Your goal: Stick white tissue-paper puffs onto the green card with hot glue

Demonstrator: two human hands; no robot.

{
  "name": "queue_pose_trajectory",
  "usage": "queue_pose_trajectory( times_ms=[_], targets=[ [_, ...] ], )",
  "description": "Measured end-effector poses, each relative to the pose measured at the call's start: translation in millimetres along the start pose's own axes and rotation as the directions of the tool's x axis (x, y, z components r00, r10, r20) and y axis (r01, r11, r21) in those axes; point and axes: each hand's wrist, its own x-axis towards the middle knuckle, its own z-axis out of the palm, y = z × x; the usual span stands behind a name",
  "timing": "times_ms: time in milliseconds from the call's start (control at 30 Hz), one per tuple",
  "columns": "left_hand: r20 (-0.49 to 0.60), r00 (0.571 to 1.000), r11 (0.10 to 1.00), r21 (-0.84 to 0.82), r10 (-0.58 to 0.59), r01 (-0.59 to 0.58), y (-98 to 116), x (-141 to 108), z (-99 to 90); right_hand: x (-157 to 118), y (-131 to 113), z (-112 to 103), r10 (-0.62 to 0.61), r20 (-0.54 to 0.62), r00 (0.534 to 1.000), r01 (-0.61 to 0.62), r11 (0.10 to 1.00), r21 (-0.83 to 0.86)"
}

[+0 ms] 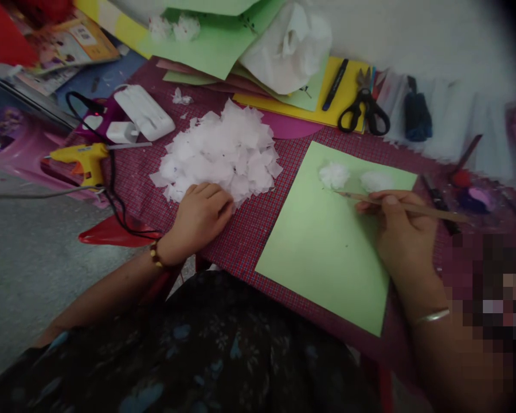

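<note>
My left hand (204,217) rests at the near edge of a heap of thin white paper pieces (226,152). Its fingers are curled down, and whatever lies under the fingertips is hidden. In my right hand (406,229) is a slim wooden stick (430,212), pinched between thumb and fingers and tapering to a point at its left end. That point hovers over or touches a light green sheet (322,246); I cannot tell which. Near the sheet's far edge sit two fluffy white paper tufts, the left tuft (334,175) just beyond the point and the right tuft (376,180) beyond my fingers.
Black-handled scissors (364,106) and a dark marker (335,85) lie on yellow paper at the back. A yellow glue gun (83,160) and a purple power strip (97,123) with cables are at left. Clear plastic packets (451,115) lie at back right.
</note>
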Motion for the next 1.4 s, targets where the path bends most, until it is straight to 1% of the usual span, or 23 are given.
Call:
queue_pose_trajectory(
  times_ms=[67,133,200,300,367,433,467,533,600,667,767,833,933,1100,1300,1400],
  targets=[
    [-0.053,0.997,0.983,-0.177,-0.056,0.046,0,3,-9.0,0,1,-1,0.010,0.006,1.000,-0.010,1.000,-0.010],
    [-0.090,0.989,0.936,-0.343,-0.119,0.082,1,8,-22.8,0,2,-2,0.016,0.013,1.000,-0.016,1.000,-0.015],
    [-0.082,0.984,0.887,-0.450,-0.156,0.103,5,17,-38.3,0,2,-1,0.015,0.017,1.000,-0.015,1.000,-0.011],
    [-0.046,0.989,0.840,-0.533,-0.142,0.096,15,43,-54.6,-1,-3,2,0.017,0.013,1.000,-0.017,1.000,0.024],
    [-0.065,0.994,0.832,-0.554,-0.086,0.036,26,69,-56.0,-1,-6,4,0.007,0.021,1.000,-0.008,0.999,0.042],
    [-0.082,0.996,0.817,-0.577,-0.025,-0.027,41,99,-48.8,0,-7,5,0.016,0.058,0.998,-0.019,0.998,0.060],
    [-0.077,0.997,0.797,-0.603,-0.010,-0.038,50,114,-42.3,0,-7,4,0.019,0.077,0.997,-0.024,0.997,0.067],
    [-0.044,0.999,0.729,-0.685,-0.022,-0.014,68,141,-24.6,0,-6,3,0.022,0.096,0.995,-0.027,0.998,0.054],
    [0.004,0.999,0.638,-0.769,-0.052,0.036,81,160,-2.1,0,-5,2,0.026,0.114,0.993,-0.031,0.999,0.039],
    [0.054,0.995,0.565,-0.820,-0.080,0.090,85,170,21.8,0,-5,1,0.036,0.140,0.990,-0.041,0.999,0.032],
    [0.095,0.988,0.535,-0.832,-0.125,0.148,78,175,51.2,3,-4,4,0.043,0.178,0.983,-0.047,0.999,0.019],
    [0.112,0.987,0.518,-0.841,-0.114,0.155,71,175,62.5,6,-2,7,0.040,0.198,0.979,-0.043,0.999,0.007],
    [0.125,0.990,0.485,-0.863,-0.070,0.143,63,175,66.8,12,0,12,0.032,0.205,0.978,-0.032,0.999,-0.002],
    [0.172,0.985,0.516,-0.843,-0.012,0.153,62,173,58.7,15,-1,14,-0.006,0.169,0.986,0.008,1.000,-0.013],
    [0.180,0.983,0.518,-0.838,-0.036,0.172,66,170,53.2,11,-3,9,0.031,0.123,0.992,-0.033,0.999,0.014],
    [0.184,0.982,0.521,-0.834,-0.046,0.180,66,170,52.8,11,-1,9,0.031,0.134,0.990,-0.037,0.998,0.043]
  ],
)
